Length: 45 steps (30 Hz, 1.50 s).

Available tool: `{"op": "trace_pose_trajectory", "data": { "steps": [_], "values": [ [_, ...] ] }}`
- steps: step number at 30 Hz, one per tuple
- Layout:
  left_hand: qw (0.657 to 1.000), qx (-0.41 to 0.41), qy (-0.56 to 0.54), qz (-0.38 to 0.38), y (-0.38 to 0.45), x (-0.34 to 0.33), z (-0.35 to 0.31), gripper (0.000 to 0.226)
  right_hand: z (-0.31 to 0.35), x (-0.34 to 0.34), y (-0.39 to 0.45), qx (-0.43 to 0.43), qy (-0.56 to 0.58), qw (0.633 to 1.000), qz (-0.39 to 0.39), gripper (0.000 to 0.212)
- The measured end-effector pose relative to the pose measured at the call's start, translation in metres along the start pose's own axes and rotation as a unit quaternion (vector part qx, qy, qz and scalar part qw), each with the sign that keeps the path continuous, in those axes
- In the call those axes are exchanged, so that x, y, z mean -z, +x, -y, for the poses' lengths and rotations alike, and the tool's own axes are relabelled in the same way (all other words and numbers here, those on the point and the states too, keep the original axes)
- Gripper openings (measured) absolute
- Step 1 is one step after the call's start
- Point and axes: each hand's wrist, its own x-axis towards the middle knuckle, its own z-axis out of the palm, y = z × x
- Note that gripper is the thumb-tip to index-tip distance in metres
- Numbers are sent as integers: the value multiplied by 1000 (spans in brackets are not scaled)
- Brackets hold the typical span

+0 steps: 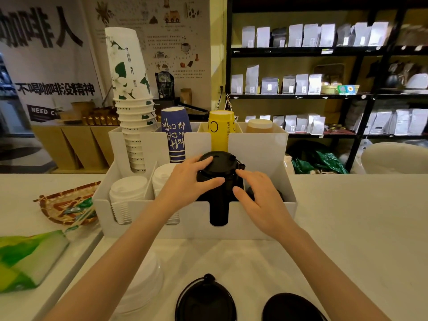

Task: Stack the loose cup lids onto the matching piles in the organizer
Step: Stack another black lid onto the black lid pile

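Note:
A white organizer (261,218) stands on the counter with lid piles in its front slots. Two white lid piles (127,191) fill the left slots. The tall black lid pile (218,212) fills the third slot. My left hand (187,181) grips the top black lid (218,162) of that pile from the left. My right hand (259,198) touches the pile's right side with fingers spread. Loose lids lie near me on the counter: a white stack (141,286), a black lid (205,300) and another black lid (289,308).
Paper cup stacks stand in the organizer's rear slots: white-green (129,89), blue (176,133), yellow (221,128) and a brown one (259,126). A woven basket (67,205) and a green packet (27,258) lie at the left. Shelves of bags line the back wall.

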Motion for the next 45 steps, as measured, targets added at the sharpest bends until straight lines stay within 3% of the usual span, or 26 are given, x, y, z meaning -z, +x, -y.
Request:
{"op": "trace_pose_trajectory", "data": {
  "steps": [7, 14, 21, 29, 36, 45],
  "values": [
    [1000, 12, 10, -21, 0, -4, 1, 62, -2, -6, 0, -17, 24, 999, 25, 52],
    [999, 13, 28, 8, 5, -4, 1, 59, -7, -5, 4, 18, -74, 997, 10, 50],
    [999, 3, 34, -21, 3, -9, -2, 57, -8, -5, 6, 6, -58, 998, 21, 51],
    [999, 10, -14, 44, 12, 5, 2, 57, -2, -12, 0, 27, -92, 995, -10, 51],
    [999, 8, -38, -3, 6, -8, 1, 54, -4, -11, 1, 2, -18, 1000, 1, 49],
    [999, -18, -33, 19, 1, -13, 8, 49, 1, -12, -7, -61, 112, 991, 48, 59]
  ]
}}
